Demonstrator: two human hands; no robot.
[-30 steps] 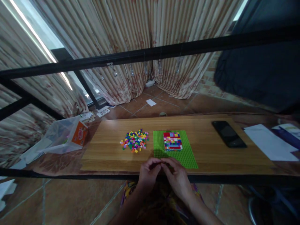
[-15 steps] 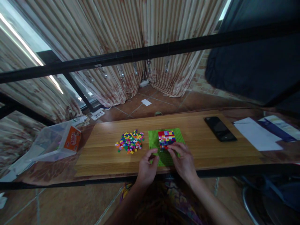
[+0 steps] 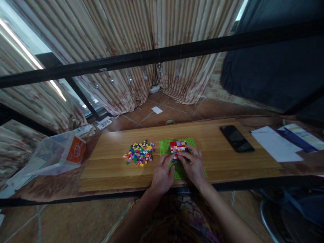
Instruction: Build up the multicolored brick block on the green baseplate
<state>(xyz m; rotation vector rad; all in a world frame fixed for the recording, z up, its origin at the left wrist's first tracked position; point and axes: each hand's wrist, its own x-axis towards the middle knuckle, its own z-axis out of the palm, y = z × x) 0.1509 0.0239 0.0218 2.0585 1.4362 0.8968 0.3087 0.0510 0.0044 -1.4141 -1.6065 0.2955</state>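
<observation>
A multicoloured block of small building bricks (image 3: pixel 178 146) stands on a green studded baseplate (image 3: pixel 164 145). My left hand (image 3: pixel 162 173) is at the block's front left corner, its fingertips closed against the bricks and the thumb lower down. Over the front and right side lies my right hand (image 3: pixel 192 165), fingers bent around that edge and pressing on it. The fingers hide the block's front right part, and any single brick between them is too small to make out. Left of the baseplate is a loose pile of small coloured bricks (image 3: pixel 139 153).
The wooden board (image 3: pixel 113 177) carries a black phone (image 3: pixel 236 138) on the right. White papers (image 3: pixel 275 143) lie beyond its right end. A clear plastic box (image 3: pixel 54 155) with an orange label stands at the left. A dark bar (image 3: pixel 141 59) crosses beyond the board.
My left hand has moved up and right to touch the block's front corner. My right hand has shifted slightly left and up, its fingers now reaching over the block's right side.
</observation>
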